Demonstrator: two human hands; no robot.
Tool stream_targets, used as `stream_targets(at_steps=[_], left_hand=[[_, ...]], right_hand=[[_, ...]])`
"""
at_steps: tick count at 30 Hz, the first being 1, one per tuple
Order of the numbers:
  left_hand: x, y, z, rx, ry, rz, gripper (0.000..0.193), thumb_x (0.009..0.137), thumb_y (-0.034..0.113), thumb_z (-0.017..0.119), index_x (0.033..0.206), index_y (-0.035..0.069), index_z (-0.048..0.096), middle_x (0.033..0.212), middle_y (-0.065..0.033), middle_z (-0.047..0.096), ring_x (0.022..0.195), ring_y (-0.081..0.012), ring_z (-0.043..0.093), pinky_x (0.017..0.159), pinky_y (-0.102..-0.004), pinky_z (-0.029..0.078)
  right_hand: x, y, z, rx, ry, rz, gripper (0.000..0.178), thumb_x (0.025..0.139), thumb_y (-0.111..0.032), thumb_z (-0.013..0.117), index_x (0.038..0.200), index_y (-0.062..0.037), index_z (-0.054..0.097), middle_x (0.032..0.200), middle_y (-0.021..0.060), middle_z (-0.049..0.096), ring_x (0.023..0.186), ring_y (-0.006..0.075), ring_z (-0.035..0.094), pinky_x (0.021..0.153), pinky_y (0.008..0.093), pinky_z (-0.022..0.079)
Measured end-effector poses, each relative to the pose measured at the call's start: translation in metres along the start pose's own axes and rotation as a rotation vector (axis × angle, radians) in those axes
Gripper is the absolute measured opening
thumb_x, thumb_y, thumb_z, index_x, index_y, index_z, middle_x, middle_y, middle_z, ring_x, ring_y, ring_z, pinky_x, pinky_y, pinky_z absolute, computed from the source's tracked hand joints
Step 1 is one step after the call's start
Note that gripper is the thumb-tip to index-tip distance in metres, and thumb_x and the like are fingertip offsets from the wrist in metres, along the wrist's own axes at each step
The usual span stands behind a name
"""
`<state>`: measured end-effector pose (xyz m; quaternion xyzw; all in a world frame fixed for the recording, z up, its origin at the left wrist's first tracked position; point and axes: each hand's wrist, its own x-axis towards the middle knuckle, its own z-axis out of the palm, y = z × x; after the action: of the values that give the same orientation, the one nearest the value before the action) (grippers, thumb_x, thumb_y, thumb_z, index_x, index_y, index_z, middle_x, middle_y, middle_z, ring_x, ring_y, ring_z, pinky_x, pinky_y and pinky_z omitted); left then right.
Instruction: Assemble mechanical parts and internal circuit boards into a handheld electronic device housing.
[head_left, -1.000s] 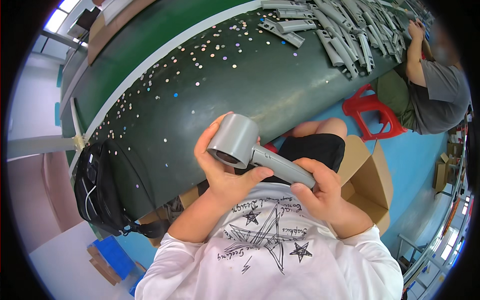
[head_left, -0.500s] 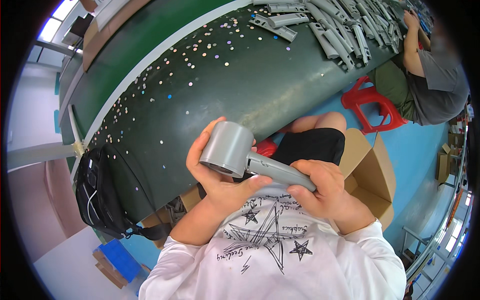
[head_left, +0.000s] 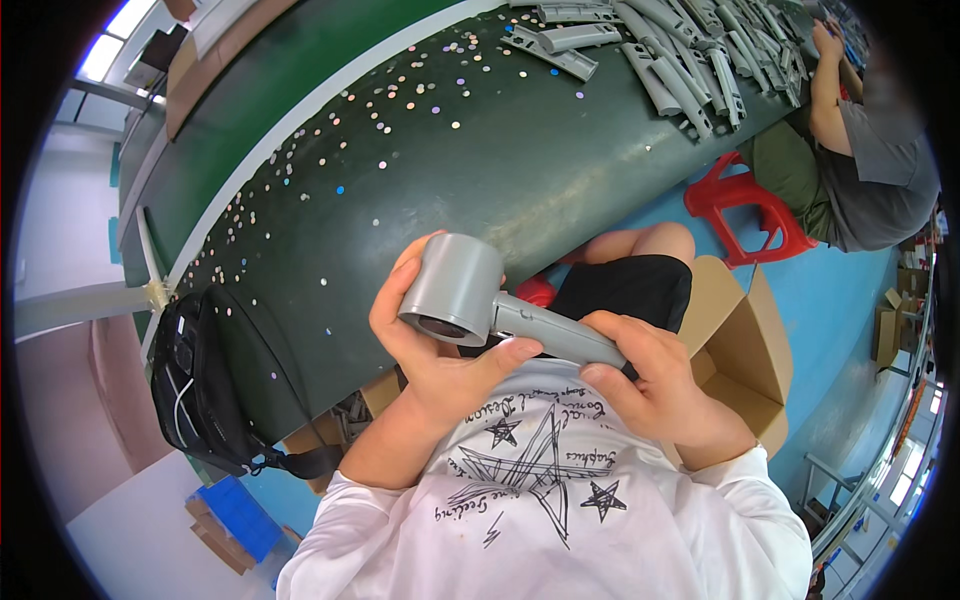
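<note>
In front of my chest I hold a grey hair dryer [head_left: 457, 280] with a round drum head and a straight handle. My left hand [head_left: 428, 362] is wrapped round the head from the left and below, its thumb against the start of the handle. My right hand [head_left: 650, 375] grips the far end of the handle between thumb and fingers. The drum's lower opening is dark and faces down toward me. Most of the left fingers are hidden behind the head.
Grey handle shells [head_left: 690, 70] lie piled on the dark green table [head_left: 430, 200], with many small round stickers scattered at left. A black bag [head_left: 205, 385] hangs at the left edge. An open cardboard box [head_left: 745, 360] and red stool [head_left: 745, 210] stand right; a co-worker [head_left: 880, 170] sits beyond.
The hair dryer has tilted slightly and its head has shifted a little to the left. Both hands keep their hold, the right thumb and fingers moving slightly on the handle end.
</note>
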<state>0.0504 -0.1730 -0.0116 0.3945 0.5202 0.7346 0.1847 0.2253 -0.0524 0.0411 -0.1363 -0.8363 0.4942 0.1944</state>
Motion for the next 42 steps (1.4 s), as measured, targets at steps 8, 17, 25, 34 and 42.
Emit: stream_targets(at_steps=[8, 17, 25, 34, 42], left_hand=[[-0.009, -0.010, 0.005, 0.012, 0.120, 0.063, 0.105, 0.069, 0.019, 0.089, 0.144, 0.015, 0.014, 0.139, -0.0275, 0.032, 0.107, -0.0303, 0.056, 0.082, -0.0415, 0.055], [-0.002, -0.003, -0.001, 0.094, 0.041, -0.012, 0.112, 0.064, 0.028, 0.092, 0.143, 0.006, 0.016, 0.146, -0.0301, 0.027, 0.124, -0.0318, 0.046, 0.099, -0.0420, 0.045], [-0.002, 0.003, 0.000, 0.156, -0.004, 0.080, 0.113, 0.062, 0.025, 0.093, 0.143, 0.005, 0.017, 0.146, -0.0293, 0.029, 0.122, -0.0315, 0.049, 0.098, -0.0410, 0.046], [-0.001, 0.009, -0.001, 0.036, 0.042, -0.149, 0.113, 0.062, 0.023, 0.094, 0.142, 0.005, 0.016, 0.145, -0.0277, 0.028, 0.125, -0.0314, 0.046, 0.099, -0.0411, 0.045], [-0.002, 0.007, 0.000, 0.184, -0.036, 0.028, 0.109, 0.062, 0.017, 0.092, 0.140, 0.007, 0.018, 0.144, -0.0296, 0.027, 0.125, -0.0317, 0.045, 0.100, -0.0425, 0.044]], right_hand=[[0.004, -0.001, 0.011, 0.004, 0.094, 0.024, 0.031, 0.083, -0.007, 0.070, 0.109, 0.0051, 0.058, 0.078, 0.0132, 0.060, 0.063, 0.0233, 0.058, 0.055, 0.0304, 0.047], [0.006, 0.000, 0.009, -0.099, 0.076, 0.027, 0.033, 0.078, -0.013, 0.077, 0.100, 0.0035, 0.060, 0.072, 0.0117, 0.060, 0.056, 0.0254, 0.058, 0.052, 0.0324, 0.047], [0.005, 0.005, -0.001, -0.041, -0.001, -0.047, 0.032, 0.079, -0.011, 0.075, 0.102, 0.0046, 0.060, 0.077, 0.0130, 0.063, 0.061, 0.0263, 0.062, 0.054, 0.0319, 0.049], [0.000, 0.000, -0.007, 0.030, -0.079, -0.015, 0.042, 0.081, -0.008, 0.070, 0.118, 0.0048, 0.055, 0.081, 0.0128, 0.061, 0.065, 0.0257, 0.059, 0.058, 0.0331, 0.048], [-0.008, 0.001, 0.001, 0.037, 0.007, 0.055, 0.035, 0.081, -0.003, 0.068, 0.114, 0.0063, 0.058, 0.081, 0.0119, 0.061, 0.065, 0.0204, 0.060, 0.059, 0.0291, 0.047]])
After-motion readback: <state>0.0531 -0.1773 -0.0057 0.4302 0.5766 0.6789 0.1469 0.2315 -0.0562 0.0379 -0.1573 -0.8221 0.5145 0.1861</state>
